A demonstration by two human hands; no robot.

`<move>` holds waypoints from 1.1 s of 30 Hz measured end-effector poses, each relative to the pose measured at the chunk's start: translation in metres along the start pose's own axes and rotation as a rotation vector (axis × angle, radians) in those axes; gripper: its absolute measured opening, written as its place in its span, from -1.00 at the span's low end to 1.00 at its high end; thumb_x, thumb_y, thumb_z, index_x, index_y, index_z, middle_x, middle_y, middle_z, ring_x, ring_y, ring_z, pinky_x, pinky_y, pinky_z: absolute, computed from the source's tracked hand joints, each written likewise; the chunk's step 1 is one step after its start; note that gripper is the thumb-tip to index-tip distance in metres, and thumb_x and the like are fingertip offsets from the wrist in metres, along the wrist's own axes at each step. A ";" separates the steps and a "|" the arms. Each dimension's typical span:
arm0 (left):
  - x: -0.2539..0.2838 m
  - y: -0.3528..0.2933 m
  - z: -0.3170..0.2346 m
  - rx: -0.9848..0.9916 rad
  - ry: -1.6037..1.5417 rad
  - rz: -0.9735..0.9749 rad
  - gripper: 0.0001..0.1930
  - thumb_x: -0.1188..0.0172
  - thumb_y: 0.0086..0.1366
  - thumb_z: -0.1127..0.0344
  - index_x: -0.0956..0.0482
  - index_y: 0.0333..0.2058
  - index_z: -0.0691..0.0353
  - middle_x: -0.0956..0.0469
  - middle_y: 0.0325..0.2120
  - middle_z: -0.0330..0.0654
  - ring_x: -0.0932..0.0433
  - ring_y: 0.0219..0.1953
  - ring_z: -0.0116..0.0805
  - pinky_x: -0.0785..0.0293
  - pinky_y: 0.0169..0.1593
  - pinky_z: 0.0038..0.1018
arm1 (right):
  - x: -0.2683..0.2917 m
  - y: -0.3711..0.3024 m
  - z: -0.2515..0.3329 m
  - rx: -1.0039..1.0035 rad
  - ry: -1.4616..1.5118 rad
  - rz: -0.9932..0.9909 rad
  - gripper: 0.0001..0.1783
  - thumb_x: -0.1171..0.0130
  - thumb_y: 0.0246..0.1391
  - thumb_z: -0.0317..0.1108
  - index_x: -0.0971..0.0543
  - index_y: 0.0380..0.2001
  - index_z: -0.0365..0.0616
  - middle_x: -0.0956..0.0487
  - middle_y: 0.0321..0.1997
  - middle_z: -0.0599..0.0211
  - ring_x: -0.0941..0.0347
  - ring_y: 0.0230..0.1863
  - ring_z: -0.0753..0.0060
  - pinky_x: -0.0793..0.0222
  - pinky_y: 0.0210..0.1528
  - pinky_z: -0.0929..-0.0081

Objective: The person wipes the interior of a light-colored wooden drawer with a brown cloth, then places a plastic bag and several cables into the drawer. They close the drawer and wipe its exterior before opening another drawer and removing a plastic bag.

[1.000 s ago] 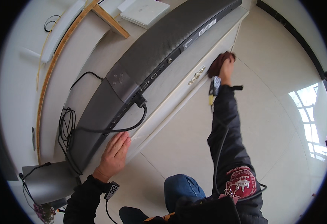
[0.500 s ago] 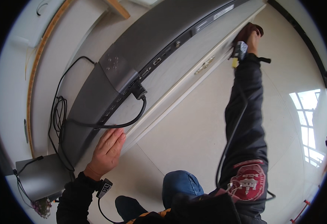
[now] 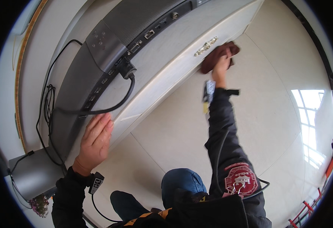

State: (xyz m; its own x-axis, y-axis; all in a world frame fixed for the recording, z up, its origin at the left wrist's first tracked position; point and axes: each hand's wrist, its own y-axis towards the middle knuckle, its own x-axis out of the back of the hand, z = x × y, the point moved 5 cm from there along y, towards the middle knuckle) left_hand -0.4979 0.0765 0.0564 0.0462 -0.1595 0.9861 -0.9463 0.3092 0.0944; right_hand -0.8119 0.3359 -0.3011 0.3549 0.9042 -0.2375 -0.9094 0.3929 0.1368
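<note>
My right hand (image 3: 222,68) is closed on a dark brown cloth (image 3: 215,57), reaching out to the front of a pale cabinet (image 3: 162,74). The cloth lies against the drawer face, just below an ornate metal handle (image 3: 206,46). At the cabinet's near end my left hand (image 3: 96,140) rests flat on the top edge, fingers stretched out and holding nothing. Just above its fingertips curves a thick black cable (image 3: 126,97), plugged into the back of a large dark grey television (image 3: 109,49) on the cabinet.
Thin black cords (image 3: 48,102) hang beside the television at the left. A grey box (image 3: 37,171) with a cable on it stands at the lower left, above a dried flower bunch (image 3: 40,205). Pale floor tiles (image 3: 181,125) spread in front, and a red metal rack (image 3: 307,209) stands lower right.
My right hand has drawn the cloth nearer and leftward along the cabinet front, to below the handle. My left hand stays flat at the edge. The whole view has shifted slightly.
</note>
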 end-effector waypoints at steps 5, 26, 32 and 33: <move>0.003 0.003 -0.004 0.014 -0.041 0.005 -0.58 -0.08 0.19 0.65 -0.49 0.06 0.40 -0.43 0.13 0.03 -0.36 0.23 0.02 -0.31 0.26 -0.22 | -0.038 -0.162 0.040 -0.041 -0.374 0.087 -0.38 0.13 0.11 -0.46 -0.18 0.29 -0.29 -0.36 0.18 -0.30 -0.31 0.20 -0.26 -0.24 0.25 0.09; 0.003 0.003 -0.005 -0.013 -0.011 -0.006 -0.66 -0.10 0.24 0.62 -0.53 0.00 0.39 -0.45 0.10 0.00 -0.41 0.17 -0.03 -0.39 0.22 -0.21 | 0.022 0.191 0.070 0.088 -0.059 0.291 -0.36 -0.20 0.05 0.04 -0.44 0.04 -0.23 -0.54 0.02 0.14 -0.41 0.09 0.20 -0.33 0.12 0.29; -0.003 0.001 0.000 -0.060 -0.018 -0.011 -0.73 -0.17 0.20 0.61 -0.56 -0.09 0.40 -0.46 0.05 -0.03 -0.43 0.14 -0.06 -0.45 0.19 -0.22 | 0.044 0.211 -0.022 -0.227 -0.292 0.294 -0.39 -0.08 0.10 0.11 -0.46 0.01 -0.19 -0.57 -0.09 0.11 -0.49 -0.06 0.11 -0.42 -0.05 0.23; -0.004 0.001 0.001 -0.066 -0.004 -0.017 -0.72 -0.19 0.20 0.61 -0.56 -0.09 0.39 -0.46 0.04 -0.03 -0.44 0.14 -0.07 -0.45 0.18 -0.23 | 0.050 0.199 -0.031 -0.314 -0.093 0.088 -0.49 0.14 0.29 0.05 -0.45 0.02 -0.15 -0.56 -0.14 0.09 -0.51 -0.12 0.06 -0.44 -0.10 0.18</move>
State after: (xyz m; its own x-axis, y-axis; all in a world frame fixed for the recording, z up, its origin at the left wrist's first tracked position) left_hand -0.4994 0.0764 0.0528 0.0607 -0.1688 0.9838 -0.9222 0.3676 0.1199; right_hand -0.9818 0.4540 -0.3156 0.2773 0.9494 -0.1472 -0.9547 0.2550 -0.1536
